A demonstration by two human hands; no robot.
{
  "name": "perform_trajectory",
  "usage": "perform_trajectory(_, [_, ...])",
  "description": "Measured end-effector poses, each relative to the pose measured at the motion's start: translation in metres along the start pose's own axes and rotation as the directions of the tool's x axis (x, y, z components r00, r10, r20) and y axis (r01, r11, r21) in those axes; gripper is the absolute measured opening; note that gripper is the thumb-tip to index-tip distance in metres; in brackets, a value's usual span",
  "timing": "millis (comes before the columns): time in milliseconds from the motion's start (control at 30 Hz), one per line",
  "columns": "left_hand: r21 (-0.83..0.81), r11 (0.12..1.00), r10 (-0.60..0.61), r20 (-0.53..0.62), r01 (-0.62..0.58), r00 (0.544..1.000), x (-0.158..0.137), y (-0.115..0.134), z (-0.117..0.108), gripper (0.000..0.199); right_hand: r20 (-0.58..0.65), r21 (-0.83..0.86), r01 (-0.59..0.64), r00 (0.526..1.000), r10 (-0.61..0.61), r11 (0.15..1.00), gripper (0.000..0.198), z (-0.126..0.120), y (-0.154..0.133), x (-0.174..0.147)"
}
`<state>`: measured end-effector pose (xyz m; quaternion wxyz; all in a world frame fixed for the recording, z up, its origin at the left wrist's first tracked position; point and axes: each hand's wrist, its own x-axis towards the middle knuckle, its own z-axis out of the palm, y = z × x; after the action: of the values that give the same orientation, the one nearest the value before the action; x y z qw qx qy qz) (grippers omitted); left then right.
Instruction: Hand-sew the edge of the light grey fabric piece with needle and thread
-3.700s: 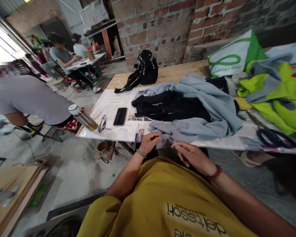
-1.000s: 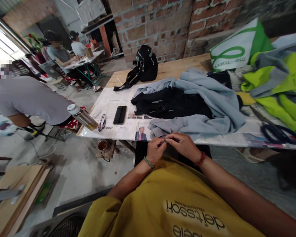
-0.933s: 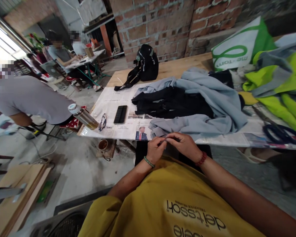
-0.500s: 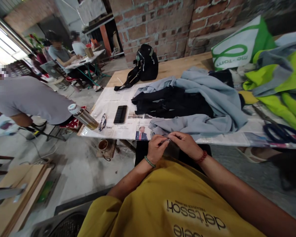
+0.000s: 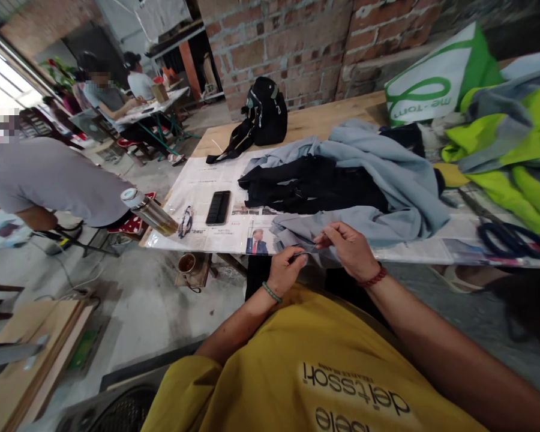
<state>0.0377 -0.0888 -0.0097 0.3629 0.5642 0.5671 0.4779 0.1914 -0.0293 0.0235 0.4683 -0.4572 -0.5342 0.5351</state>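
At the table's near edge, my left hand [image 5: 287, 271] is closed in a pinch on what appears to be an edge of the grey cloth [image 5: 369, 150]. My right hand [image 5: 348, 251] is a little higher and to the right, its thumb and fingertips pressed together. Whatever those fingertips hold is too small to make out. The grey cloth spreads over the table in loose folds, with a black garment [image 5: 315, 185] lying on it. Part of the cloth hangs over the edge between my hands.
On the newspaper-covered table [image 5: 189, 180] are a phone [image 5: 218, 207], glasses [image 5: 186, 222], a bottle [image 5: 148, 211] and a black bag [image 5: 267, 111]. Dark-handled scissors [image 5: 515, 240], a yellow-green garment [image 5: 522, 150] and a green-white bag [image 5: 432, 78] are at right. A person [image 5: 58, 177] sits at left.
My right hand has moved up and to the right, away from my left hand, with its fingertips still pinched. My left hand has barely moved.
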Motion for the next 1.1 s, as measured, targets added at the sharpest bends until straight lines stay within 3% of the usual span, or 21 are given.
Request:
perform_trajectory(200, [-0.078,0.993,-0.096,-0.029,0.094,0.995,0.002,-0.006,-0.002,0.022,-0.035,0.225,-0.103,0.993,0.114,0.969,0.026,-0.010,-0.009,0.006])
perform_trajectory(333, [-0.104,0.988,-0.111,0.000,0.110,0.994,0.002,-0.008,-0.002,0.014,0.036,0.363,-0.171,0.985,0.170,0.916,0.018,-0.021,-0.021,0.013])
perform_trajectory(467, [-0.112,0.986,-0.120,0.013,0.121,0.993,0.002,-0.009,-0.002,0.011,0.037,0.403,-0.080,0.997,0.072,0.912,0.015,-0.025,-0.025,0.018])
perform_trajectory(567, [-0.129,0.987,-0.099,-0.003,0.098,0.995,0.002,-0.012,-0.002,0.018,-0.110,0.280,0.100,0.991,-0.071,0.955,0.015,-0.028,-0.022,0.020])
perform_trajectory(733, [-0.179,0.982,-0.066,-0.007,0.063,0.998,0.001,-0.017,-0.003,0.026,-0.249,-0.096,0.271,0.925,-0.287,0.958,0.016,-0.046,-0.023,0.015])
perform_trajectory(933, [-0.186,0.978,-0.094,0.004,0.093,0.996,-0.001,-0.012,-0.005,0.023,-0.270,-0.461,0.321,0.837,-0.476,0.827,0.023,-0.072,-0.030,0.005])
perform_trajectory(1100, [-0.205,0.971,-0.122,0.011,0.122,0.992,-0.002,-0.007,-0.005,0.018,-0.244,-0.494,0.299,0.853,-0.460,0.816,0.020,-0.074,-0.030,-0.002])
